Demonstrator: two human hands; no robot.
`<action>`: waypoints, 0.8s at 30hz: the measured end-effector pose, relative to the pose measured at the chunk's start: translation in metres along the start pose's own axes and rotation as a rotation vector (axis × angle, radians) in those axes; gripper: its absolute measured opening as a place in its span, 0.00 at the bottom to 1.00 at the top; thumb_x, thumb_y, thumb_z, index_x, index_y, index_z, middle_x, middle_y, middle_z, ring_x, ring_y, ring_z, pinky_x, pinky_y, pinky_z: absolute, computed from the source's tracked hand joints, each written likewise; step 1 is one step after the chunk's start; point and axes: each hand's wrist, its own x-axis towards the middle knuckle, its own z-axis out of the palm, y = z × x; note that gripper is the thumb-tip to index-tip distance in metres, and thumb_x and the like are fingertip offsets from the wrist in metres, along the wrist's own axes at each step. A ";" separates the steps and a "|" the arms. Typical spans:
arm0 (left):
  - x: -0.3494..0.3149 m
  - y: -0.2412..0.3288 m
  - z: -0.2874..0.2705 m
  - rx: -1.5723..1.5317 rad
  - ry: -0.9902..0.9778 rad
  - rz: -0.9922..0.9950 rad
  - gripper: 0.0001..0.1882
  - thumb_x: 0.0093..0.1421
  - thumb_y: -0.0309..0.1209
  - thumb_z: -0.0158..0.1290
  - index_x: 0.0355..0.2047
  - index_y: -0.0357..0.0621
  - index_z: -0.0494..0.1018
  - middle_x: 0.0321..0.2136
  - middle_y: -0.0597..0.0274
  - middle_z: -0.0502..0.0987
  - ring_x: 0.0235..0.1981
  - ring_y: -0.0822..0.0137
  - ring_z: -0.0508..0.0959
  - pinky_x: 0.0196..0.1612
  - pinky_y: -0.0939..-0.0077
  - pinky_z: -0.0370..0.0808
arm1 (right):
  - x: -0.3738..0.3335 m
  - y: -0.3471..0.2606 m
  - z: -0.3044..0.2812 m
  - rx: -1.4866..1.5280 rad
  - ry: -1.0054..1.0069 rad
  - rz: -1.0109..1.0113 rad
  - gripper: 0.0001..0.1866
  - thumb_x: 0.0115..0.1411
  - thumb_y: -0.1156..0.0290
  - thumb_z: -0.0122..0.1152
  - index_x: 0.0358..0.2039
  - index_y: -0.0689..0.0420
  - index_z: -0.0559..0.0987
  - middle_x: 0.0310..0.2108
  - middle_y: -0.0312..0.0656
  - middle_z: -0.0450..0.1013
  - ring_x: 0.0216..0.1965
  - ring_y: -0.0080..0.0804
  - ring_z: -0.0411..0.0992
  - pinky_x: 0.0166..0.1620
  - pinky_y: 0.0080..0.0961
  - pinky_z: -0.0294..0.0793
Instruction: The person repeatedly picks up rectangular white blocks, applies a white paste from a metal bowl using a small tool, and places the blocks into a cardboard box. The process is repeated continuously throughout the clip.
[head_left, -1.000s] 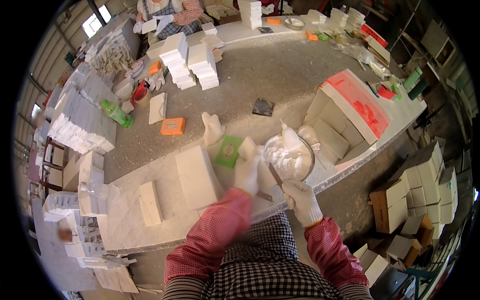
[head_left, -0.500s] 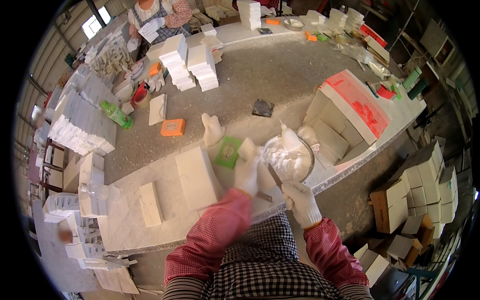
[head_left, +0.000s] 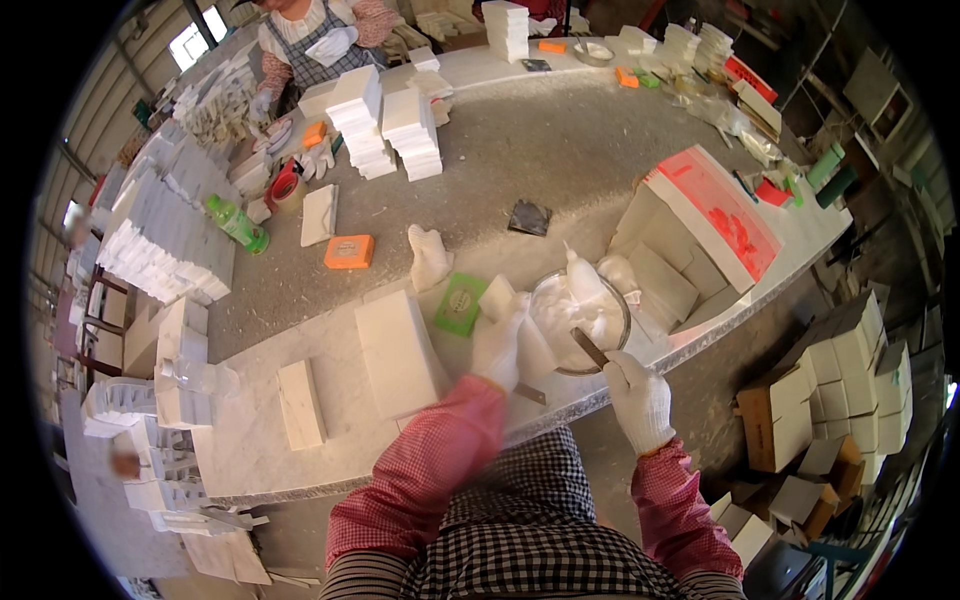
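My left hand [head_left: 500, 345], in a white knit glove, is closed around a thin white tile [head_left: 536, 348], beside the bowl. The glove covers much of the tile. In my gloved right hand [head_left: 640, 398] is a flat metal putty knife [head_left: 589, 347], its tip over the near side of a round metal bowl [head_left: 627, 325]. Thick white paste [head_left: 572, 312] fills the bowl, and a white squeeze bottle with a pointed nozzle [head_left: 580, 275] leans in it. Below my left hand, another metal blade [head_left: 531, 394] lies at the table edge.
A green box [head_left: 460, 304] and a thick white slab [head_left: 398, 352] lie left of my left hand. An open carton [head_left: 690, 235] stands right of the bowl. Farther off are a crumpled glove [head_left: 430, 257], an orange box [head_left: 349, 252], tile stacks [head_left: 410, 133] and a co-worker [head_left: 315, 45].
My right hand has moved right, taking the putty knife from beside the tile to over the bowl's near rim. My left hand stays nearly in place with the tile.
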 end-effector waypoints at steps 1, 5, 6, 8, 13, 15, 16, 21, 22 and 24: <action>-0.004 0.003 0.000 0.028 -0.013 0.017 0.35 0.63 0.47 0.65 0.59 0.31 0.70 0.49 0.56 0.78 0.45 0.63 0.80 0.49 0.68 0.78 | 0.003 -0.004 -0.004 -0.105 0.002 -0.043 0.13 0.67 0.62 0.58 0.45 0.53 0.85 0.31 0.55 0.79 0.33 0.52 0.81 0.34 0.45 0.77; -0.008 0.005 0.001 0.007 -0.006 0.039 0.29 0.63 0.42 0.66 0.56 0.33 0.73 0.46 0.58 0.79 0.42 0.65 0.80 0.45 0.69 0.79 | 0.019 -0.021 -0.026 -0.333 -0.216 -0.039 0.13 0.67 0.57 0.58 0.43 0.51 0.84 0.31 0.51 0.81 0.35 0.52 0.80 0.35 0.44 0.78; -0.005 0.003 0.000 0.009 -0.010 0.044 0.29 0.63 0.42 0.65 0.56 0.33 0.73 0.46 0.58 0.79 0.42 0.65 0.80 0.44 0.68 0.79 | 0.025 -0.019 -0.030 -0.383 -0.248 -0.080 0.14 0.67 0.57 0.58 0.43 0.50 0.84 0.31 0.50 0.81 0.35 0.52 0.80 0.36 0.45 0.78; 0.003 -0.005 -0.004 0.014 -0.019 0.052 0.29 0.63 0.42 0.65 0.55 0.33 0.73 0.47 0.58 0.79 0.42 0.65 0.80 0.43 0.68 0.79 | 0.040 -0.025 -0.036 -0.416 -0.255 -0.112 0.14 0.66 0.56 0.58 0.44 0.50 0.83 0.31 0.49 0.80 0.35 0.51 0.80 0.36 0.45 0.78; -0.005 0.005 0.002 0.086 0.001 0.019 0.27 0.63 0.43 0.64 0.53 0.33 0.74 0.44 0.58 0.80 0.39 0.66 0.80 0.41 0.68 0.79 | 0.091 -0.029 -0.011 -0.451 -0.085 -0.158 0.18 0.62 0.54 0.62 0.48 0.50 0.81 0.42 0.49 0.80 0.42 0.51 0.79 0.44 0.47 0.77; -0.008 0.010 0.004 0.112 0.008 0.034 0.28 0.62 0.45 0.64 0.52 0.34 0.75 0.43 0.58 0.80 0.38 0.66 0.80 0.40 0.68 0.79 | 0.112 -0.016 0.011 -0.465 -0.031 -0.221 0.22 0.59 0.54 0.65 0.51 0.51 0.80 0.46 0.49 0.79 0.47 0.52 0.77 0.48 0.47 0.76; -0.009 0.009 0.004 0.103 0.003 0.056 0.28 0.62 0.45 0.64 0.52 0.33 0.75 0.43 0.58 0.80 0.38 0.66 0.80 0.40 0.68 0.79 | 0.121 -0.012 0.018 -0.470 -0.003 -0.251 0.24 0.57 0.54 0.66 0.52 0.51 0.79 0.48 0.49 0.78 0.50 0.53 0.75 0.50 0.47 0.76; 0.006 -0.008 -0.007 0.162 0.010 0.108 0.33 0.63 0.49 0.62 0.55 0.31 0.73 0.45 0.55 0.80 0.40 0.65 0.81 0.42 0.69 0.79 | 0.141 -0.009 0.045 -0.580 -0.088 -0.152 0.26 0.59 0.50 0.66 0.54 0.51 0.80 0.51 0.48 0.76 0.53 0.53 0.74 0.52 0.50 0.73; 0.011 -0.012 -0.010 0.178 -0.028 0.128 0.36 0.64 0.50 0.61 0.58 0.30 0.71 0.47 0.54 0.80 0.42 0.65 0.81 0.43 0.70 0.80 | 0.145 0.001 0.054 -0.626 -0.105 -0.121 0.27 0.59 0.49 0.66 0.54 0.50 0.80 0.51 0.48 0.76 0.53 0.53 0.74 0.52 0.50 0.73; 0.012 -0.011 -0.011 0.212 -0.064 0.136 0.38 0.64 0.50 0.60 0.61 0.28 0.68 0.49 0.53 0.80 0.43 0.65 0.82 0.44 0.71 0.80 | 0.145 0.003 0.055 -0.668 -0.163 -0.142 0.27 0.60 0.48 0.65 0.55 0.50 0.80 0.52 0.48 0.76 0.54 0.53 0.73 0.53 0.49 0.73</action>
